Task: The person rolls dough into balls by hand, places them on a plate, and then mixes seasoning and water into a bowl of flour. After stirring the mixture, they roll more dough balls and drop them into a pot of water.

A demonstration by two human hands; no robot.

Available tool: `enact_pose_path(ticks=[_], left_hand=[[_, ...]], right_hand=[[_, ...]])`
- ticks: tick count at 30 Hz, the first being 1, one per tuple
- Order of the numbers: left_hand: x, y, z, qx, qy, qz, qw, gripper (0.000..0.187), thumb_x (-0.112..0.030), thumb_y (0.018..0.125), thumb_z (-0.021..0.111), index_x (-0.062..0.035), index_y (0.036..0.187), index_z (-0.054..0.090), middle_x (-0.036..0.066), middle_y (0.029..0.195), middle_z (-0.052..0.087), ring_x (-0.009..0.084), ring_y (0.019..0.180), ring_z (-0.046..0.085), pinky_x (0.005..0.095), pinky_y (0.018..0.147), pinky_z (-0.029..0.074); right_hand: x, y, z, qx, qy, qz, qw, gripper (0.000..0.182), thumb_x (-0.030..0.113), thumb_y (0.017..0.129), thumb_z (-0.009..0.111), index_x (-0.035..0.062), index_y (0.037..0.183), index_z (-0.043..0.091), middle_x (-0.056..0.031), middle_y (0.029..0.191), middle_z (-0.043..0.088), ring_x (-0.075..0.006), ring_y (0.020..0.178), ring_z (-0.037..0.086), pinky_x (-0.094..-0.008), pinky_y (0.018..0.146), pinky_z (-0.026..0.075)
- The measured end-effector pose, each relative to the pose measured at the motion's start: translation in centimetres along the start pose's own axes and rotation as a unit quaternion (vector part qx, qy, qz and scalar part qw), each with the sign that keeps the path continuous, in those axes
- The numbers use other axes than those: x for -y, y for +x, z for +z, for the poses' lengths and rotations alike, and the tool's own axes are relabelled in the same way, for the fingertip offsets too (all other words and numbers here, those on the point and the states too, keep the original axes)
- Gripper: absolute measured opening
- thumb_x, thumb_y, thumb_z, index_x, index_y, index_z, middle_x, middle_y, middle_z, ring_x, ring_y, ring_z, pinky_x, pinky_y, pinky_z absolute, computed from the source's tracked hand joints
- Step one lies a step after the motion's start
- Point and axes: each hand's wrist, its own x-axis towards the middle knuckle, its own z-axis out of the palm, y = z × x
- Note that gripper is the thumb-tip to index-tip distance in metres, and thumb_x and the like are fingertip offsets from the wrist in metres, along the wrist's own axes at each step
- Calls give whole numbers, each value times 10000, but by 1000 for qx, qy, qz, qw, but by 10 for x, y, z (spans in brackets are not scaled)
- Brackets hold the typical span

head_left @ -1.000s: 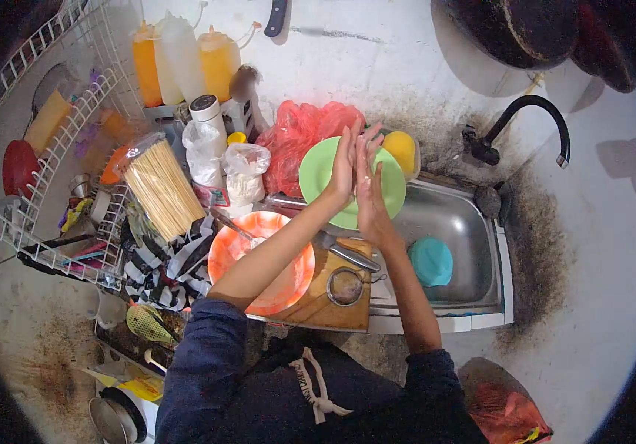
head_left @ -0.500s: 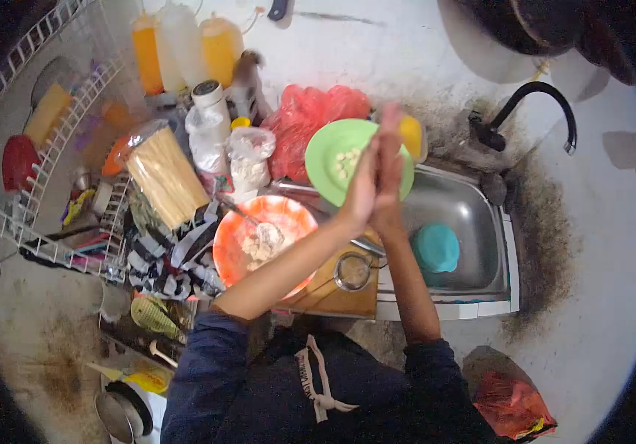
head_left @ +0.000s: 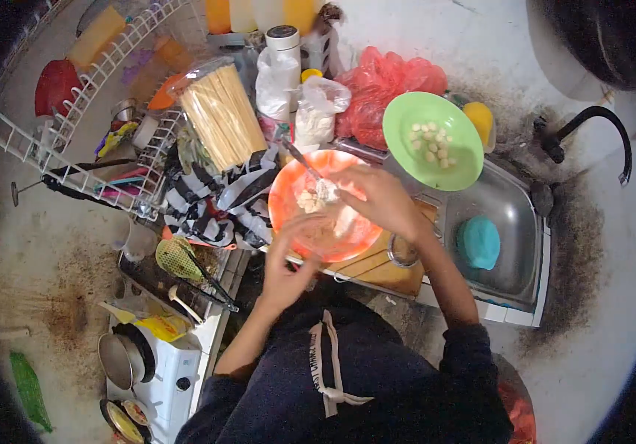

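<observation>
Centrally, an orange-and-white bowl (head_left: 283,194) sits partly on a wooden board (head_left: 379,275), with pale dough pieces (head_left: 308,200) inside and a spoon (head_left: 302,157) leaning in it, its end coated white. The left hand (head_left: 288,265) is at the near side of the bowl, thumb and fingers apart. The right hand (head_left: 383,198) is over the bowl's right side, its thumb also apart from its fingers; blur hides whether anything is on the fingertips. A green plate (head_left: 464,161) holding small pale balls (head_left: 432,145) lies beyond the right hand, beside red plastic bags (head_left: 377,96). In the metal sink (head_left: 519,255) is a turquoise container (head_left: 479,242).
</observation>
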Motion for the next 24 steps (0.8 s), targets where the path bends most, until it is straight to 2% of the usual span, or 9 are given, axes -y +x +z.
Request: enact_pose_path(ticks=[1,4,5,11,15,18,21,23,24], left_hand=[[7,-5,-6,-52,27,-14,998,356,-45,752,617,-24,1089,504,122,1155,510,249,1117,455,369,978,307],[18,-13,-17,-125,34,-34,991,326,-34,750,621,-17,1058,517,126,1104,525,249,1071,479,357,950,335],[20,-15,-19,-146,13,-42,988,317,-41,750,626,-16,1048,521,123,1084,528,242,1055,484,350,942,339],[24,-20,-22,-132,46,-40,989,303,-52,758,623,-16,1042,522,118,1079,521,226,1041,485,337,923,344],[21,-19,-20,-146,3,-50,988,281,-46,766,606,-15,1033,526,120,1072,519,226,1034,484,336,920,344],[11,-8,-17,-155,-50,-25,986,261,-39,776,586,-12,1029,528,124,1066,517,228,1032,481,336,916,345],[5,11,-11,-83,-3,34,996,296,-51,793,571,-10,1080,512,109,1062,506,213,1040,473,330,917,351],[-1,20,2,-75,-70,-4,995,317,-62,797,573,-12,1103,506,104,1057,507,203,1046,469,323,907,362],[-4,24,8,-70,-135,-45,987,337,-73,801,574,-14,1125,500,100,1053,507,193,1053,465,317,898,372]], right_hand=[[1,1,8,67,-76,-24,995,228,183,799,548,100,999,619,-119,947,615,-251,906,585,-361,795,452],[-7,9,27,85,-129,-15,988,184,178,769,557,99,914,639,-92,837,638,-253,800,610,-380,719,467],[-9,12,31,59,-125,-44,989,183,212,790,579,104,924,642,-88,774,647,-220,676,628,-334,622,480],[-1,9,26,102,-108,18,989,181,240,790,594,71,811,655,-98,698,633,-197,622,617,-315,548,459],[11,-2,20,121,-59,105,985,173,235,765,623,65,787,643,-100,724,635,-217,633,619,-318,604,476],[24,-13,18,52,55,93,993,173,201,742,660,38,793,638,-98,729,635,-198,618,615,-295,621,480],[42,-22,21,-7,150,149,977,153,145,742,662,18,823,640,-92,788,633,-175,701,616,-294,650,485],[47,-26,26,-121,143,15,982,126,49,708,684,22,829,661,-87,887,620,-135,739,593,-245,627,475],[50,-29,27,-125,140,16,982,126,49,708,684,22,829,661,-87,887,620,-135,739,593,-245,627,475]])
